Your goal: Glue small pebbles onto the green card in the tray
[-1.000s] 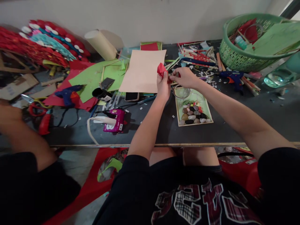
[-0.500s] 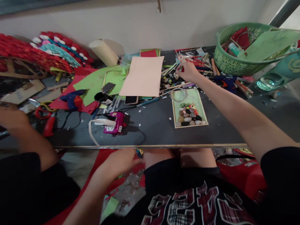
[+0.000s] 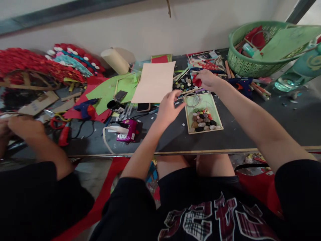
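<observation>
My left hand (image 3: 170, 107) is over the table at the left side of a small framed board (image 3: 215, 108), its fingers apart with nothing held between them. A metal ring (image 3: 191, 99) overlaps the board's upper left corner. Painted and natural pebbles (image 3: 203, 121) cover the board's lower half. Above the board, my right hand (image 3: 206, 79) pinches a small red piece (image 3: 196, 81) over a pile of loose pebbles (image 3: 185, 82). Thin wooden sticks lie between the pile and the board. A pale sheet (image 3: 154, 82) is beyond my left hand.
A green basket (image 3: 255, 65) and a bottle (image 3: 292, 75) stand at the right. A purple power adapter (image 3: 129, 131), scissors (image 3: 59, 121) and glue gun (image 3: 86, 108) lie left. Another person's hand (image 3: 26, 127) is at the far left.
My left hand has risen from below the table edge to beside the framed board. My right hand has moved slightly down and right, and a red piece now shows at its fingers.
</observation>
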`<state>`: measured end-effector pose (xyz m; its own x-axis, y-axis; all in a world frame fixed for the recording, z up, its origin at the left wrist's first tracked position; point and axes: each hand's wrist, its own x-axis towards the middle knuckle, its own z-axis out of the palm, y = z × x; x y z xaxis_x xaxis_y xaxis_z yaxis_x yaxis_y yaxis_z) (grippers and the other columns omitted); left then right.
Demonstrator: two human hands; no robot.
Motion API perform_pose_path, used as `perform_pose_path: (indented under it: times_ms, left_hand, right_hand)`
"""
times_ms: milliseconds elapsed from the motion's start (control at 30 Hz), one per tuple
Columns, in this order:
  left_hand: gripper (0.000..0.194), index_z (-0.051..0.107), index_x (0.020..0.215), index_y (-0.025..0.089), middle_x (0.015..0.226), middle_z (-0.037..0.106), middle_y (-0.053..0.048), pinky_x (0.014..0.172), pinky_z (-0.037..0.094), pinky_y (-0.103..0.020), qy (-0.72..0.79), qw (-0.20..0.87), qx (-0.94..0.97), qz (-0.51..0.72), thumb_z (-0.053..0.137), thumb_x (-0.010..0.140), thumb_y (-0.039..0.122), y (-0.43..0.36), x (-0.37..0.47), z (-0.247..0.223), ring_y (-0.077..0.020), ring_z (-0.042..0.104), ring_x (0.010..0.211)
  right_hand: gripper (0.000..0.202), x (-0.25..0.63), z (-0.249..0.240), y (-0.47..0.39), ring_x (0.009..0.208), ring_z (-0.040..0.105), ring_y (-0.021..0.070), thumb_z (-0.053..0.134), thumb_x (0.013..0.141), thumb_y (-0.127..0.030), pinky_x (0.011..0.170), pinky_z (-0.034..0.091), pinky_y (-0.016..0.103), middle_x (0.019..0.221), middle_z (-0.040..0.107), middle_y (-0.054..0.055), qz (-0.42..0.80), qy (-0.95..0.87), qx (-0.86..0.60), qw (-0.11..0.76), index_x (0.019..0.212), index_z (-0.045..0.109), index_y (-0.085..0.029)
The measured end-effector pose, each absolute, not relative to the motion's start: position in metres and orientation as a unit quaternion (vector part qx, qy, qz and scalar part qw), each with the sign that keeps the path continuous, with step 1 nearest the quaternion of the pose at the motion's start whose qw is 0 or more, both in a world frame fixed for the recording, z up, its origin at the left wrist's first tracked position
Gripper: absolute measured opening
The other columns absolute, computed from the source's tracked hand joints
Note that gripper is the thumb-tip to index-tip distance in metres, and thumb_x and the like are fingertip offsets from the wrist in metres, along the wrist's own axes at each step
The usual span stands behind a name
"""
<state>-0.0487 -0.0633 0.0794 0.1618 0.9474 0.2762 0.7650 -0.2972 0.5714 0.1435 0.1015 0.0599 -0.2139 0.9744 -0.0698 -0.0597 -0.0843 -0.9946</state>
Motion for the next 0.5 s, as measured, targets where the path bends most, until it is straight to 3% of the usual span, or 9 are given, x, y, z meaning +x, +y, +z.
perform_pose_path:
  times_ms: [67, 167, 333, 433, 500]
  left_hand:
    - [0.053, 0.058, 0.138, 0.021, 0.145, 0.063, -0.016, 0.119, 0.049, -0.048, 0.524, 0.097, 0.777, 0.334, 0.078, 0.089, 0.026, -0.022, -0.020, 0.060, -0.0311, 0.060, 0.136]
    - [0.049, 0.060, 0.137, 0.021, 0.149, 0.057, -0.018, 0.124, 0.042, -0.052, 0.491, 0.098, 0.793, 0.347, 0.075, 0.092, 0.033, 0.011, 0.005, 0.041, -0.0353, 0.053, 0.144]
    - [0.021, 0.074, 0.112, 0.027, 0.140, 0.065, -0.011, 0.121, 0.045, -0.050, 0.462, 0.179, 0.741, 0.453, 0.074, 0.092, 0.032, 0.010, 0.008, 0.033, -0.0336, 0.057, 0.138]
    - [0.005, 0.078, 0.091, 0.026, 0.127, 0.071, -0.008, 0.117, 0.048, -0.046, 0.468, 0.226, 0.690, 0.504, 0.079, 0.086, 0.026, 0.006, 0.007, 0.034, -0.0306, 0.060, 0.130]
    - [0.006, 0.079, 0.079, 0.023, 0.114, 0.074, -0.009, 0.109, 0.051, -0.042, 0.477, 0.256, 0.662, 0.518, 0.084, 0.082, 0.023, 0.006, 0.009, 0.034, -0.0284, 0.065, 0.119]
  right_hand:
    - [0.024, 0.142, 0.066, 0.082, 0.065, 0.058, 0.0096, 0.051, 0.093, 0.001, 0.071, 0.056, 0.024, 0.070, 0.058, -0.002, 0.614, -0.470, -0.465, 0.431, 0.079, 0.056, -0.018]
    - [0.021, 0.146, 0.071, 0.058, 0.070, 0.060, 0.0083, 0.048, 0.101, -0.012, 0.073, 0.056, 0.021, 0.076, 0.061, -0.001, 0.652, -0.409, -0.437, 0.465, 0.085, 0.058, -0.018]
    - [0.033, 0.155, 0.068, 0.034, 0.085, 0.065, 0.0116, 0.038, 0.110, -0.040, 0.086, 0.059, 0.025, 0.090, 0.067, 0.003, 0.665, -0.386, -0.419, 0.483, 0.096, 0.059, -0.020]
    - [0.044, 0.152, 0.059, 0.027, 0.091, 0.066, 0.0144, 0.040, 0.107, -0.057, 0.084, 0.059, 0.027, 0.096, 0.069, 0.006, 0.635, -0.439, -0.429, 0.470, 0.098, 0.061, -0.019]
    - [0.049, 0.147, 0.054, 0.023, 0.087, 0.064, 0.0137, 0.041, 0.105, -0.063, 0.080, 0.057, 0.025, 0.096, 0.068, 0.006, 0.625, -0.461, -0.427, 0.464, 0.096, 0.061, -0.019]
